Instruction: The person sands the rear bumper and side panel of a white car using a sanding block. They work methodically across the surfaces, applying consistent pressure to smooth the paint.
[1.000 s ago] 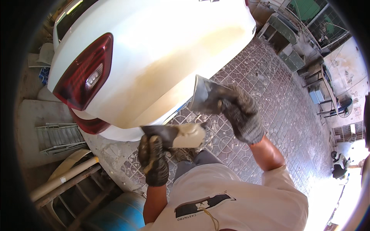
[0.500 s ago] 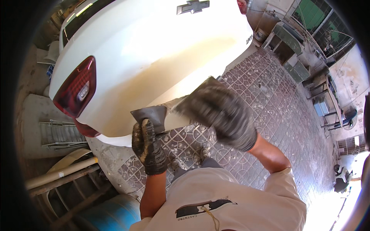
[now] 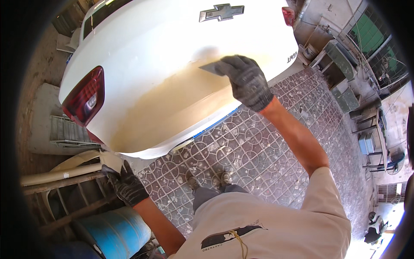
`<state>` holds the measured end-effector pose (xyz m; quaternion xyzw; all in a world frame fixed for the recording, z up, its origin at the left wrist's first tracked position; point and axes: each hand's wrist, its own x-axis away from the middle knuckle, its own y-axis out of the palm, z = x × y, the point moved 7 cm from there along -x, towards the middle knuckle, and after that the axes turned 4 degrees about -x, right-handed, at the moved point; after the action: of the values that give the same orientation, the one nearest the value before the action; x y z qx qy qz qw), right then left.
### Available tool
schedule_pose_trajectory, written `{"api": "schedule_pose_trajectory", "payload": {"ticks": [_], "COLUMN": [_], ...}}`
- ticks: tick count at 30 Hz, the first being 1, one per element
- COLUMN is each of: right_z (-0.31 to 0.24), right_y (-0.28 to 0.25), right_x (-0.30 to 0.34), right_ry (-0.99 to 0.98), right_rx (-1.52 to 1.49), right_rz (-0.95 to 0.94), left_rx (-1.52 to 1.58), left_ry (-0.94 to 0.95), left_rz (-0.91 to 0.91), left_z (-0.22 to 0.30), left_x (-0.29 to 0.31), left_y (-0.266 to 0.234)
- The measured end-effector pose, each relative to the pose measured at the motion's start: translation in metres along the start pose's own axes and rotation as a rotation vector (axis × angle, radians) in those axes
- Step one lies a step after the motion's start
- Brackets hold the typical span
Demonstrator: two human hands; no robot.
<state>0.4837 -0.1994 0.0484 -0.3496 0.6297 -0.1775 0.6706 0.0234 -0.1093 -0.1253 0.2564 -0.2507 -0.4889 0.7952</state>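
Note:
My right hand (image 3: 248, 82), in a dark, dusty work glove, is closed on a dark grey flat sheet (image 3: 212, 68) that looks like sandpaper. Its pointed corner sticks out leftward, over the upper edge of a tan-coloured patch (image 3: 172, 105) on the rear of a white car (image 3: 142, 56). I cannot tell whether the sheet touches the panel. Lower left, away from the car, my gloved left hand (image 3: 126, 185) has a pale flat piece (image 3: 113, 162) between thumb and fingers; its kind is unclear.
A red tail light (image 3: 86, 97) and a dark emblem (image 3: 221, 13) sit on the car. Below left are a long tan tube (image 3: 64, 175), a wooden ladder-like frame (image 3: 82, 190) and a blue drum (image 3: 114, 231). Patterned tiles (image 3: 189, 166) run right toward a bench (image 3: 336, 58).
My hands have parted from their place together in front of the car. The right one moved up to the tan patch with the dark sheet; the left dropped outward to the lower left.

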Motion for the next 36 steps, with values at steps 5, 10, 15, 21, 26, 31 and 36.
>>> {"api": "schedule_pose_trajectory", "payload": {"ticks": [5,10,15,21,26,31,36], "right_z": [0.007,-0.009,-0.011,-0.006,-0.011,-0.019,-0.026], "right_y": [0.035,0.039,0.028,0.037,0.038,0.027,0.028], "right_x": [-0.013,-0.008,-0.011,-0.016,0.008,0.023,0.055], "right_ry": [-0.065,-0.072,-0.119,-0.106,-0.111,-0.139,-0.081], "right_rx": [0.154,0.238,0.198,0.164,0.096,-0.032,-0.038], "right_rz": [0.051,0.024,0.073,0.102,0.028,0.044,0.067], "left_rx": [0.476,0.161,0.505,0.233,0.315,0.307,0.349], "left_ry": [-0.267,-0.29,-0.401,-0.325,-0.357,-0.372,-0.424], "left_rz": [-1.096,-0.231,-0.897,-0.253,-0.42,-0.308,-0.26], "left_z": [-0.017,-0.035,-0.024,-0.029,-0.018,-0.021,-0.022], "left_x": [0.037,0.017,0.032,0.019,0.032,0.026,0.019], "left_y": [0.059,0.026,0.06,0.028,0.061,0.046,0.035]}}
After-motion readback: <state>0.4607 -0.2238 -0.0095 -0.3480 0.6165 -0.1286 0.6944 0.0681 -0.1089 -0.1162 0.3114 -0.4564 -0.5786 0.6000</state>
